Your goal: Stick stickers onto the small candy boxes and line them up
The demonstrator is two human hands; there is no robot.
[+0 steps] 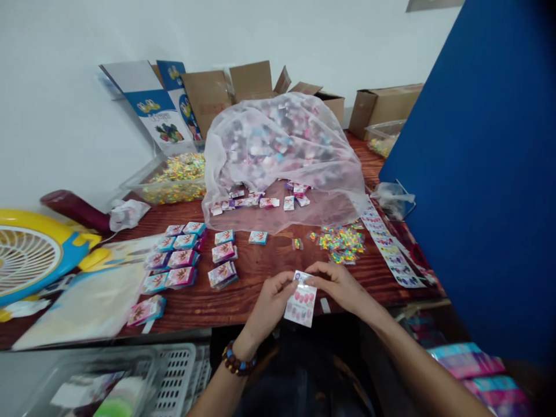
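My left hand point(270, 302) and my right hand point(337, 285) together pinch a small white sticker sheet point(300, 304) with pink nail shapes, held just over the near edge of the wooden table point(260, 272). Both hands are closed on its top edge. A beaded bracelet point(237, 360) sits on my left wrist. Beyond my right hand lies a small heap of bright confetti-like pieces point(341, 240). Left of my hands are rows of small printed packets point(182, 258).
A big clear plastic bag point(282, 150) full of small packets fills the table's middle. Behind it stand open cardboard boxes point(252, 84). A clear tub of colourful bits point(176, 176), a yellow fan point(30, 249), a sticker strip point(391, 249) and a blue panel point(486, 174) surround it.
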